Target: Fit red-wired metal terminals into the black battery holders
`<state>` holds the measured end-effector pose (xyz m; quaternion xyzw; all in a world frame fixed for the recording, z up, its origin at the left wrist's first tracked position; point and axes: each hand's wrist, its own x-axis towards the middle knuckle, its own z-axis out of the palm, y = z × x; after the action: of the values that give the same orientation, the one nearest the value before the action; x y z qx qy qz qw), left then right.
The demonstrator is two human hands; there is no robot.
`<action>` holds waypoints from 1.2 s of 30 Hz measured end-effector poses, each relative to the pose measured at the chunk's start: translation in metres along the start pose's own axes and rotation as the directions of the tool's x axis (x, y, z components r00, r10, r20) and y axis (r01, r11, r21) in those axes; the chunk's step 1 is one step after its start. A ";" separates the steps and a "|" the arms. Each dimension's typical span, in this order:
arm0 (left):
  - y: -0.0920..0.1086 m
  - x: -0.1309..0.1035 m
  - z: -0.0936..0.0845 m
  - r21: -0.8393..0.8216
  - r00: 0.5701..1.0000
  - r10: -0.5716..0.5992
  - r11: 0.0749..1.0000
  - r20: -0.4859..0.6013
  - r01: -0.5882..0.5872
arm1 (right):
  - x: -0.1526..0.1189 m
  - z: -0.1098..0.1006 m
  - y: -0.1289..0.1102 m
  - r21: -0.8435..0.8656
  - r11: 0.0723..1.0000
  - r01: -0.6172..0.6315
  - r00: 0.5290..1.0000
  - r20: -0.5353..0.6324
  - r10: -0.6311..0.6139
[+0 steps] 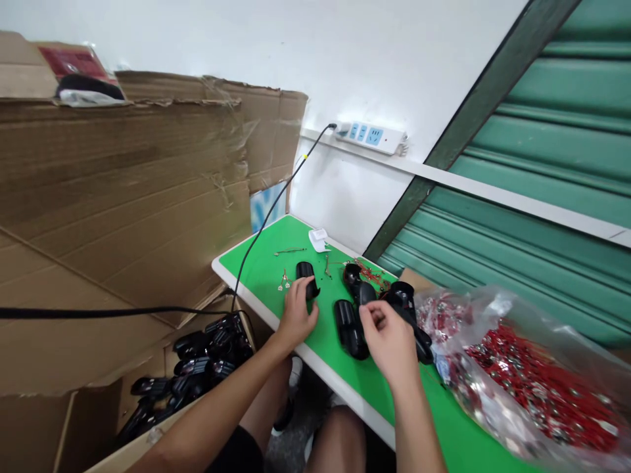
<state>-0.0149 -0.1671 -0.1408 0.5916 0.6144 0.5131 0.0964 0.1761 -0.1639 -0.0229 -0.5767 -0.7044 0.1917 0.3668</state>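
On the green tabletop (261,269), my left hand (297,314) has its fingers curled over a black plastic shell (305,270). The shell's far end shows past my fingertips; the rest is partly covered. To the right, my right hand (390,336) is closed, its thumb and fingers pinched at the near end of a rounded black plastic piece (365,293). Around that piece lie other black shells (351,327) and a black part with a round end (351,273). Small wired metal pieces (284,281) rest left of my left hand.
A clear plastic bag (493,302) of red-wired parts lies at the right. A black cable (266,220) runs from a power strip (372,135) across the table's left edge. Below left, a carton holds several black shells (197,364). Large cardboard (123,197) stands left.
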 end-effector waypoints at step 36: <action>0.039 0.045 -0.088 -0.358 0.523 -0.118 0.602 0.844 0.713 | 0.066 0.023 -0.076 0.071 0.989 0.132 0.805 0.574 -0.149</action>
<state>-0.0666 -0.1840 -0.0500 0.4861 0.4177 0.3603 0.6778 0.1035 -0.1170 0.0346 -0.4326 -0.8204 0.3394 0.1567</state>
